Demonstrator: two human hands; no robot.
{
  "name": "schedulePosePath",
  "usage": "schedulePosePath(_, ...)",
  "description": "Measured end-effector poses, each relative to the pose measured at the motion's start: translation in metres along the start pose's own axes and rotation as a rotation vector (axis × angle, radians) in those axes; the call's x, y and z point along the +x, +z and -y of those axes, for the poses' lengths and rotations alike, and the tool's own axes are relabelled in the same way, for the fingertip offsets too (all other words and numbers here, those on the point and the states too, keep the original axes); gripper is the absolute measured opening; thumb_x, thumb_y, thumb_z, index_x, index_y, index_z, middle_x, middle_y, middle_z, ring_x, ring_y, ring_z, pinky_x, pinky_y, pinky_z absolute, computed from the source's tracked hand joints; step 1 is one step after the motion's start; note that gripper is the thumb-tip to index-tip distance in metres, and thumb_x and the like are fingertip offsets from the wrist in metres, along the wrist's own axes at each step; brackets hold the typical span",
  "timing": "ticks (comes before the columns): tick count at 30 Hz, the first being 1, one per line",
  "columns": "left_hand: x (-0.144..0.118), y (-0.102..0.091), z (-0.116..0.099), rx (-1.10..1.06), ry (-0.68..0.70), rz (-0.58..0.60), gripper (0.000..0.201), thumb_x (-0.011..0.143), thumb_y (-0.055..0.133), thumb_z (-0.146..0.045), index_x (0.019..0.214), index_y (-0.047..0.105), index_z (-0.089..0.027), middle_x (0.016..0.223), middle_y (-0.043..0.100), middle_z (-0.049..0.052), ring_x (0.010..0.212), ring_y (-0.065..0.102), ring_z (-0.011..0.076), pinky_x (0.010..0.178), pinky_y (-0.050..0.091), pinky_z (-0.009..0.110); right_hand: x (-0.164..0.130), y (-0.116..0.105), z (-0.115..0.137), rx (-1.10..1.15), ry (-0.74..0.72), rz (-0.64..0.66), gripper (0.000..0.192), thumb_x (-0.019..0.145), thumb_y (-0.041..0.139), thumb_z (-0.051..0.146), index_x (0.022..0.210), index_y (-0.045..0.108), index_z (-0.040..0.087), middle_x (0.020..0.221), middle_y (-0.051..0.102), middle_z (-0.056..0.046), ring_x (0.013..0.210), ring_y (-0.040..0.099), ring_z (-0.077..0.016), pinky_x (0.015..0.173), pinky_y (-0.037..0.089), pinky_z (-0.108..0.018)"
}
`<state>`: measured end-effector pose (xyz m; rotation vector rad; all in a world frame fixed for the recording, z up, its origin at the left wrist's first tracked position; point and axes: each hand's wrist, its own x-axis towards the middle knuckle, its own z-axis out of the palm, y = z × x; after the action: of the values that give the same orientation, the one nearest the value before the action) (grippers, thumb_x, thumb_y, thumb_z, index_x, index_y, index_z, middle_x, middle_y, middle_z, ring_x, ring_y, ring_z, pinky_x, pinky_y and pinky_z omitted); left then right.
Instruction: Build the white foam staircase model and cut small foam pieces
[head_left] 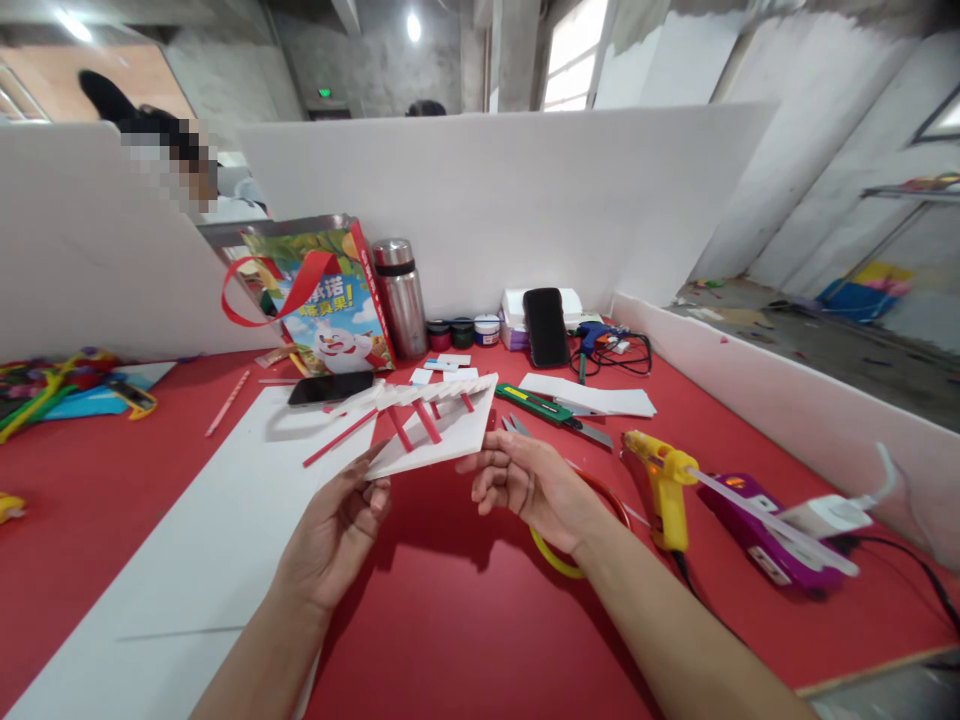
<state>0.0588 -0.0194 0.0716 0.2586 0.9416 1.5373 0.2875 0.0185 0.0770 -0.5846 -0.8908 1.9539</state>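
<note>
A small model of white board, with red sticks standing between its base and a row of overlapping white strips, hangs tilted above the table. My left hand pinches the near left corner of its base between thumb and fingers. By the model's right edge is my right hand, its fingers loosely bent and apart. A fingertip there comes up to the lower edge of the board; whether it touches I cannot tell. Behind my right hand lie scissors with red and yellow handles, partly hidden by hand and wrist.
A yellow glue gun and a purple power strip lie on the right. Beyond the model are a green utility knife, a phone, a steel bottle and a gift bag. A large white sheet covers table at left.
</note>
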Motion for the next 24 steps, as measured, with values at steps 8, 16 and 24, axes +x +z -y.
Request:
schedulePosePath(8,0.0,0.003,-0.002,-0.024,-0.067,-0.011,0.015,0.079,0.055,-0.004,0.073,0.068,-0.01,0.059,0.059,0.005,0.047,0.049,0.0081,0.045,0.049,0.017,0.003,-0.001,0.002,0.068,0.033,-0.045,0.035,0.09,0.068,0.043,0.101,0.07,0.01,0.089,0.077,-0.012,0.064,0.072,-0.0172,0.056,0.06,-0.027)
schedulePosePath(16,-0.001,-0.003,-0.006,-0.01,-0.088,-0.089,0.009,0.069,0.064,-0.004,0.072,0.068,-0.011,0.057,0.061,0.0,0.035,0.041,0.0049,0.029,0.033,0.014,0.002,-0.008,0.018,0.138,-0.037,-0.231,0.05,0.088,0.062,0.064,0.088,0.069,0.014,0.076,0.072,-0.006,0.057,0.067,-0.0154,0.046,0.055,-0.024)
schedulePosePath(24,0.007,-0.013,-0.01,-0.049,0.007,-0.077,0.05,0.062,0.057,0.003,0.105,0.074,-0.017,0.077,0.077,0.005,0.069,0.074,0.0241,0.063,0.064,0.033,0.0,-0.011,0.019,0.082,-0.084,-0.372,0.029,0.08,0.075,0.044,0.074,0.062,0.018,0.053,0.059,0.005,0.039,0.049,-0.0064,0.033,0.035,-0.015)
